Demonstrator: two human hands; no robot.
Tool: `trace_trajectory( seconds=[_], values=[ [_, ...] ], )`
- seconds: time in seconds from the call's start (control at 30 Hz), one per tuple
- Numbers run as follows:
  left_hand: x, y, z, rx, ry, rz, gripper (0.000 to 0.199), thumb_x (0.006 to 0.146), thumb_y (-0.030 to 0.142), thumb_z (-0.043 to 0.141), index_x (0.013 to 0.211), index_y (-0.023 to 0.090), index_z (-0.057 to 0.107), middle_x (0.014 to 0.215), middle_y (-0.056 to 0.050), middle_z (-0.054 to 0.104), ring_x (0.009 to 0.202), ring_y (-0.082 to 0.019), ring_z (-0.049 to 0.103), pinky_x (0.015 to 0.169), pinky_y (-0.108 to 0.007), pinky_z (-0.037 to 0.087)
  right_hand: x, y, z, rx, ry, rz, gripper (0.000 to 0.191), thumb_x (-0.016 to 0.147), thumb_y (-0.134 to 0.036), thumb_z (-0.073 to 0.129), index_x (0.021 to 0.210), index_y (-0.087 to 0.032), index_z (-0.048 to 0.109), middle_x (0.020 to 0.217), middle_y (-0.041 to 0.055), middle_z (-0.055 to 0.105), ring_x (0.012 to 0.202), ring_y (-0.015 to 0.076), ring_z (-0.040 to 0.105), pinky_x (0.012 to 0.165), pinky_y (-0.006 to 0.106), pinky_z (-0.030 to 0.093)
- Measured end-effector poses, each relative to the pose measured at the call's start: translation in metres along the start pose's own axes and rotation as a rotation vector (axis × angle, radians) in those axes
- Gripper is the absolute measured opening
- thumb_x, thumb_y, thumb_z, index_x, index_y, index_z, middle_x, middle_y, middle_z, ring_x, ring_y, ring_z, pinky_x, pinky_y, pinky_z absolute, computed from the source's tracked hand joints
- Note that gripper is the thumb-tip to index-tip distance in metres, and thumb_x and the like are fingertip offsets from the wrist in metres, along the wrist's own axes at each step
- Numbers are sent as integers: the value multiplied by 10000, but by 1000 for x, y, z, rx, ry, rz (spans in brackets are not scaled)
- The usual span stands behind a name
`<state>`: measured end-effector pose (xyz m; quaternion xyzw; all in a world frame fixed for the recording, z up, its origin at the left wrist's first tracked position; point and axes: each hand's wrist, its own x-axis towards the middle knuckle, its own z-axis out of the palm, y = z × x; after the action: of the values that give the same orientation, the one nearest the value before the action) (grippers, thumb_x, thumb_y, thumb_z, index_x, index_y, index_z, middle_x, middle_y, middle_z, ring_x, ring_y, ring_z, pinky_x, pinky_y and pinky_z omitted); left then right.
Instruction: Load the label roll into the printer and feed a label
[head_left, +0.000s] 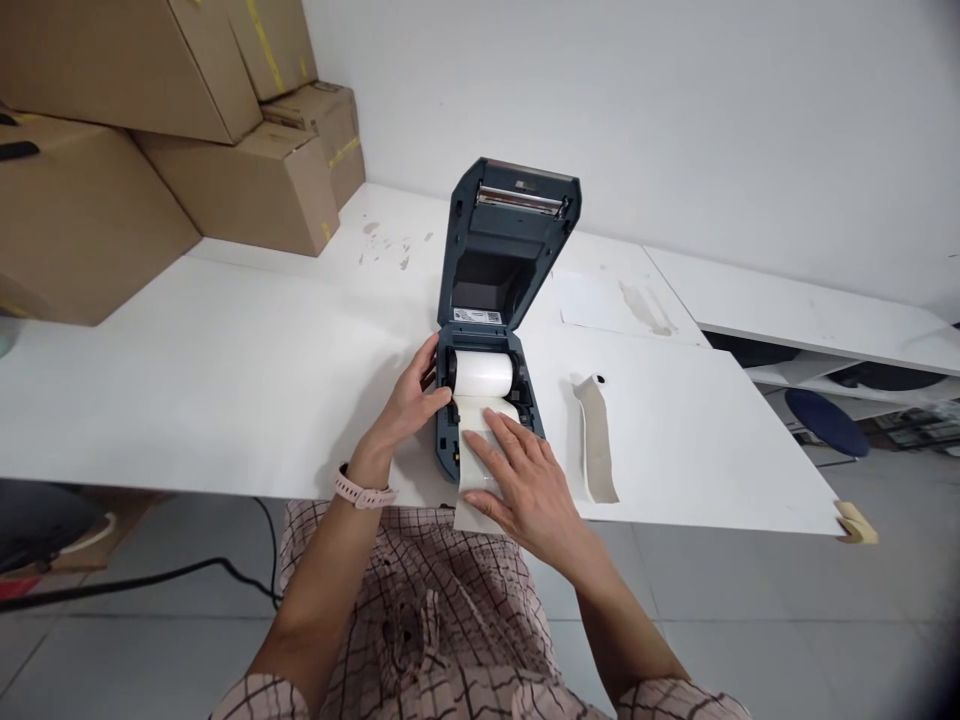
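Observation:
A dark label printer (490,330) stands on the white table with its lid raised. Inside it lies a white label roll (484,374), and its label strip (480,518) runs toward me over the printer's front and past the table edge. My left hand (409,400) holds the printer's left side, thumb on the rim near the roll and fingers round the outer wall. My right hand (521,485) rests on the strip, palm down with fingers spread.
Right of the printer lies a curled strip (598,440) of paper. Cardboard boxes (232,185) are stacked at the back left. Behind the printer a paper sheet (589,300) lies flat. Brown tape (856,523) sits at the table's right corner, and a blue stool (826,422) stands beyond.

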<state>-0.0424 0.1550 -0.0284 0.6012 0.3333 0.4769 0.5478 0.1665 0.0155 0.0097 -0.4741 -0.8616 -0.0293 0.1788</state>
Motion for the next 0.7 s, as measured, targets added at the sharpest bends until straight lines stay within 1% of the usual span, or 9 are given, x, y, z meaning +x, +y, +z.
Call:
trace_trajectory(
  seconds=[0.07,0.17,0.27,0.33,0.4,0.47,0.53,0.63,0.7],
  values=[
    [1,-2,-1,17,-3,5,978,854,516,788,1682,276,326,1782,-131,308,1624,-400,333,1320,-594,321,0,1,2,14,-4,7,670,1079,-631,439,1613,-226,457,1701,188,444,1522,385,470,1064,555,559],
    [3,-5,-3,32,-3,-2,1031,824,573,809,1685,280,322,1785,-134,301,1624,-419,328,1313,-592,339,-3,0,5,92,-3,33,756,1049,-668,490,1683,-286,337,1732,167,400,1544,398,446,1102,597,533],
    [3,-3,-6,22,17,-46,1086,786,622,834,1686,292,324,1789,-126,294,1635,-446,288,1308,-602,345,-9,4,-2,343,36,63,862,1010,-752,480,1723,-358,198,1781,116,311,1586,378,405,1180,639,485],
    [-4,3,-4,15,33,-106,1088,795,634,825,1693,302,308,1793,-120,282,1643,-450,264,1309,-620,338,-7,17,-14,552,125,83,844,1015,-776,427,1723,-395,170,1802,67,266,1618,340,367,1245,631,437],
    [-18,12,5,16,53,-182,1029,858,634,772,1705,330,272,1806,-97,248,1657,-428,237,1319,-626,320,6,41,-30,678,275,133,777,1036,-756,397,1710,-416,213,1800,37,278,1630,320,350,1292,623,377],
    [-40,22,20,19,79,-238,945,937,625,689,1716,374,216,1823,-54,196,1673,-391,205,1335,-609,305,37,77,-46,713,433,230,732,1040,-754,382,1685,-425,279,1784,30,321,1624,327,361,1305,635,335],
    [-65,30,37,17,90,-258,938,973,613,649,1726,410,129,1835,-13,139,1679,-369,192,1337,-577,326,84,118,-58,771,488,323,774,1006,-832,301,1676,-445,280,1786,5,315,1643,327,320,1301,634,328],
    [-98,35,54,16,105,-266,957,980,609,644,1724,441,66,1842,15,81,1685,-361,169,1318,-539,381,163,168,-67,872,394,326,902,908,-957,205,1655,-464,320,1748,-20,397,1652,317,298,1290,622,337],
    [-113,33,55,11,134,-293,924,984,621,628,1725,422,114,1837,7,123,1684,-353,179,1325,-515,373,203,181,-69,915,341,276,986,856,-1006,150,1615,-436,416,1651,-11,538,1574,321,436,1254,609,399]
  ],
)
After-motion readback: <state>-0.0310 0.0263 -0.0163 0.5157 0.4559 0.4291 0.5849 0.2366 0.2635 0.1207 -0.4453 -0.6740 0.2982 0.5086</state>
